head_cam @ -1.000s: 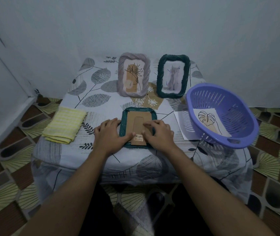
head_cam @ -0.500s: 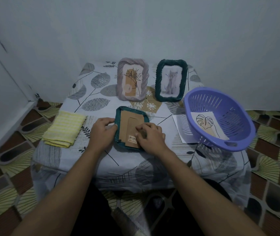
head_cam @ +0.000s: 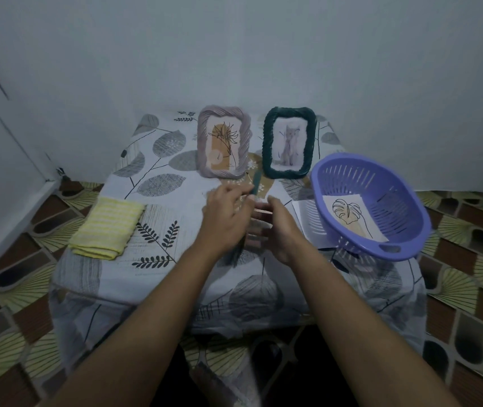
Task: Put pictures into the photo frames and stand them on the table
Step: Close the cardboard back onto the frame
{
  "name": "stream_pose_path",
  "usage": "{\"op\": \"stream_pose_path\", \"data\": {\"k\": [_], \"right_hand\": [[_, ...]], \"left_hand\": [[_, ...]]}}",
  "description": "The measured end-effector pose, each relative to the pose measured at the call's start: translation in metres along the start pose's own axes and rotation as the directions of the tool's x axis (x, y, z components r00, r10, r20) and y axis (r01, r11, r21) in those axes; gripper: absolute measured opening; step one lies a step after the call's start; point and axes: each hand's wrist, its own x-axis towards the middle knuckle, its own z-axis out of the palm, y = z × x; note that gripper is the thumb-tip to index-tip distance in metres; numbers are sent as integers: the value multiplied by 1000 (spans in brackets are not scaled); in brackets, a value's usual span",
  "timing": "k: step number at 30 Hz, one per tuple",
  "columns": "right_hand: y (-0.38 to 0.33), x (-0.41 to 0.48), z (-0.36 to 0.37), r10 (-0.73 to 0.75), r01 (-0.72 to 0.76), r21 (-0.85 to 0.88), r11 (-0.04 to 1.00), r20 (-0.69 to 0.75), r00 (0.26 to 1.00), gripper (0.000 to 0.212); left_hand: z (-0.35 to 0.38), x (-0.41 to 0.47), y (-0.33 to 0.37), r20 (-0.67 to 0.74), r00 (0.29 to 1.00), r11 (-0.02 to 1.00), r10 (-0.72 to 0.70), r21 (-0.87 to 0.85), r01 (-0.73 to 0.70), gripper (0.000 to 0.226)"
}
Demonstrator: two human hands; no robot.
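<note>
The small dark green twisted-rim photo frame with a brown card backing (head_cam: 256, 183) is off the table. It is held up edge-on between my two hands, over the middle of the tabletop and just in front of the two standing frames. Motion blur smears most of it. My left hand (head_cam: 225, 221) has its fingers closed on the rim near the top. My right hand (head_cam: 281, 227) flanks the card side, but its fingers are blurred and partly hidden, so I cannot tell whether they grip or only steady.

I judge the frame light and stiff, with a ribbed rim that gives good purchase. The card back looks like the weak part, likely to bend or pop loose if squeezed. I would take the frame by its two long rims, thumbs off the backing.

Behind it stand a mauve twisted-rim frame with a plant drawing (head_cam: 224, 142) and a dark green twisted-rim frame with a grey cat picture (head_cam: 289, 142), side by side and apart. To the right, a purple slotted plastic basket (head_cam: 398, 201) rests partly on a white sheet of paper (head_cam: 303, 218) and holds a leaf line-drawing print (head_cam: 348, 215). To the left, a folded yellow striped cloth (head_cam: 106, 227) lies on the table with the leaf-patterned cover (head_cam: 158, 183).
</note>
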Motion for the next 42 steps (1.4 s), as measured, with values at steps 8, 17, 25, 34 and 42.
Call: {"op": "stream_pose_path", "data": {"k": [8,17,25,34,42], "right_hand": [[0,2,-17,75,-95,301,949,77,994,74],[27,6,16,114,-158,381,911,133,984,58],[52,23,43,91,-80,239,968,-39,995,43],[37,24,35,-283,111,-504,857,-279,918,28],[32,31,26,-327,15,-737,676,-281,903,31]], "left_hand": [[23,-15,-12,97,994,996,57,60,-63,39],[-57,-18,-85,-246,934,937,-261,169,306,29],[-76,-27,-112,-57,953,885,-297,357,297,42],[-51,-28,-106,-61,941,881,-333,335,334,21],[-42,-26,-105,-106,949,899,-297,305,315,28]]}}
